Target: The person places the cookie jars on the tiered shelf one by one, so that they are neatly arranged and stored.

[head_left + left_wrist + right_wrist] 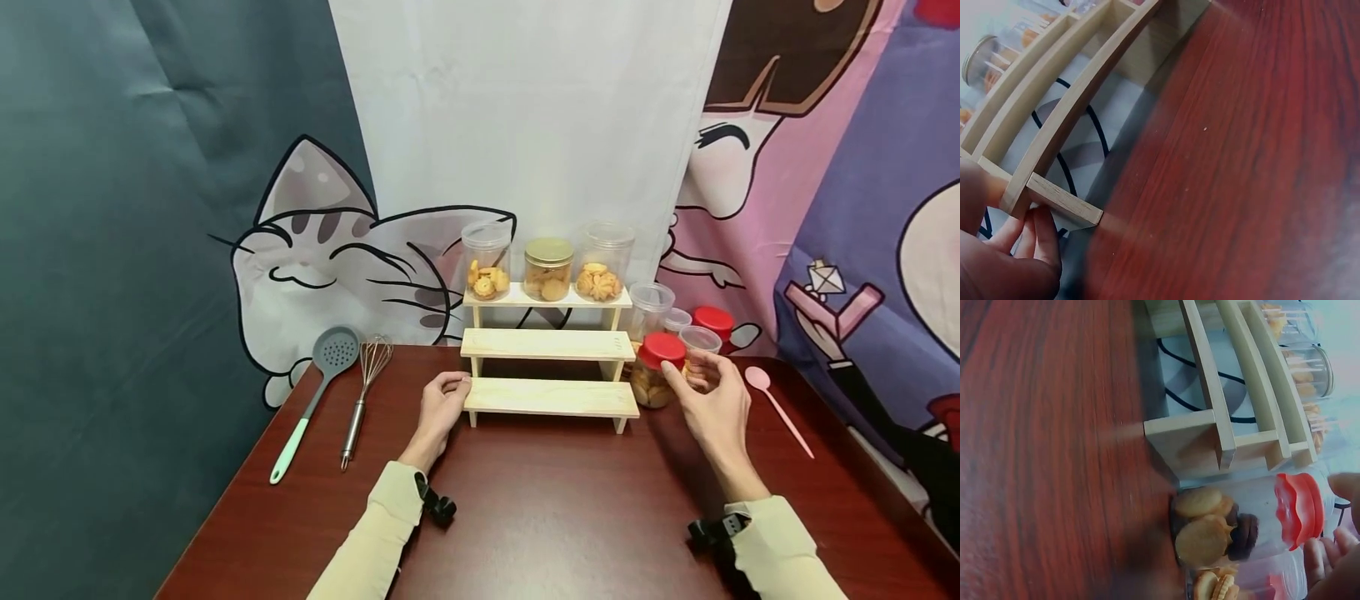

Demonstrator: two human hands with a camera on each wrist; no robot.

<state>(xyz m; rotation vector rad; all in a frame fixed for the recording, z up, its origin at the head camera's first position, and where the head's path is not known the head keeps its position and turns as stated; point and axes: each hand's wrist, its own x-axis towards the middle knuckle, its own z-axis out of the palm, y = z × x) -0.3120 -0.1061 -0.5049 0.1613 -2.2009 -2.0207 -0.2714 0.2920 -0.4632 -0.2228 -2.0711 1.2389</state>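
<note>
Fingers (pixel 678 379) beside upright red-lidded jar (pixel 656 372)

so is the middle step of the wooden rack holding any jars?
No. In the head view the middle step is bare; the three cookie jars stand on the top step only.

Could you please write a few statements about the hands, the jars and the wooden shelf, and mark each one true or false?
1. Three cookie jars stand on the top step of the wooden shelf. True.
2. The left hand holds the whisk. False: the whisk lies apart on the table; the hand is at the shelf's left end.
3. The right hand is at the red-lidded jar. True.
4. The red-lidded jar is empty. False: cookies show inside it.
5. The pink spoon lies to the right of the right hand. True.
</note>
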